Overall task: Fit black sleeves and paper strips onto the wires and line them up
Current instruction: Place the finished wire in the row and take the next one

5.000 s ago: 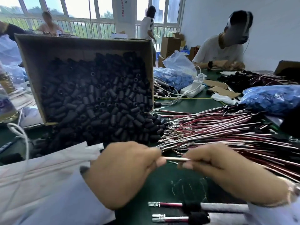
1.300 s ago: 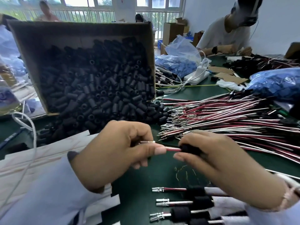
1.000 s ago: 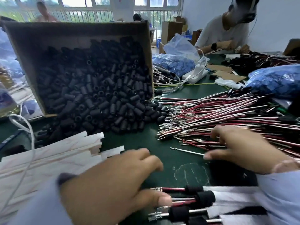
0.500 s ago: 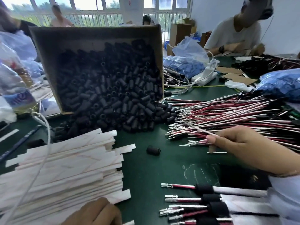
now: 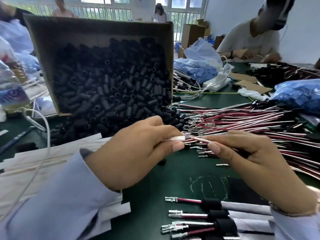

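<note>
— Pinching with both: left grip [image 5: 135, 153] closed on the end of a white paper strip [image 5: 176, 138], right grip [image 5: 251, 161] narrow, thumb and forefinger nipped on one thin wire [image 5: 199, 140].
— And between them?
— Just that wire, stretched from one grip's fingertips to the other's, raised over the green counter [image 5: 181, 170].
— Crowded around?
— Very. Behind the left grip, a tilted cardboard box [image 5: 43, 49] spilling black sleeves [image 5: 112, 94] onto the counter. Behind and under the right grip, a loose heap of red and white wires [image 5: 251, 118], metal ends pointing left.
— Anything hidden?
— Part of that heap, behind the right grip; part of the stack of paper strips [image 5: 31, 163], under the left forearm [image 5: 57, 201].
— Finished pieces?
— Lined up at the near edge, below the right wrist: sleeved wires [image 5: 199, 213] side by side, black sleeve and paper on each, metal tips left. One loose terminal [image 5: 222, 164] lying between that row and the grips.
— Farther off?
— Blue bags [image 5: 195, 68], and another person [image 5: 247, 40] seated across the counter.
</note>
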Demonstrator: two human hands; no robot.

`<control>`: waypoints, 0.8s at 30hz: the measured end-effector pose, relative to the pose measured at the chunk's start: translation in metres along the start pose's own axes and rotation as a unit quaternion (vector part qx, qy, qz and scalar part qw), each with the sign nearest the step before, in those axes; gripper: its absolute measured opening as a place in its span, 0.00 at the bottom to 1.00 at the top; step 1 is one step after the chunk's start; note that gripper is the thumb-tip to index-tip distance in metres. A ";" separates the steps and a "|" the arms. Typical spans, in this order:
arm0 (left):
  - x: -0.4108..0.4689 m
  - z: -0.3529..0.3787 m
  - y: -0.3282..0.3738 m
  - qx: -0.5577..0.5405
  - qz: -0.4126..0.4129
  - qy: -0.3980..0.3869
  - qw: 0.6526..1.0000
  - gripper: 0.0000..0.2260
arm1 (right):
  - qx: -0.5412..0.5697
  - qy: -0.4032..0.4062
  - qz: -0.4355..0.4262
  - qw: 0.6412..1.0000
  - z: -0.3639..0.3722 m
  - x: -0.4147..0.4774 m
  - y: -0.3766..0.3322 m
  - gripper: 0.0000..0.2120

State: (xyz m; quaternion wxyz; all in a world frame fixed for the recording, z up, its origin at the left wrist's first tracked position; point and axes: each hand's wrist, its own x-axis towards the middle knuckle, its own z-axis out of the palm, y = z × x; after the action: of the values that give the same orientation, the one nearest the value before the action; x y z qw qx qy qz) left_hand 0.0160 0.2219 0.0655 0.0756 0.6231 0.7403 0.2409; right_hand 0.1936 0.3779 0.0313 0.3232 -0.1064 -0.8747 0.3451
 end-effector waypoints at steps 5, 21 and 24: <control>0.001 -0.002 -0.012 -0.018 0.056 0.018 0.998 0.18 | -0.013 0.045 0.000 0.999 0.000 -0.001 -0.008 0.05; 0.006 0.000 -0.012 -0.069 0.130 0.019 0.989 0.13 | -0.075 0.045 -0.053 0.995 0.008 -0.009 -0.023 0.09; 0.006 0.003 -0.010 -0.063 0.133 0.020 0.989 0.12 | -0.083 0.027 -0.033 0.996 0.007 -0.009 -0.027 0.10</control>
State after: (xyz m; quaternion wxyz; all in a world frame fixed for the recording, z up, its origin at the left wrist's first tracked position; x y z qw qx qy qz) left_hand 0.0072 0.2272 0.0600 0.0674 0.7055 0.6351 0.3073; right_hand 0.1970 0.3510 0.0414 0.3484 -0.1128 -0.8942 0.2575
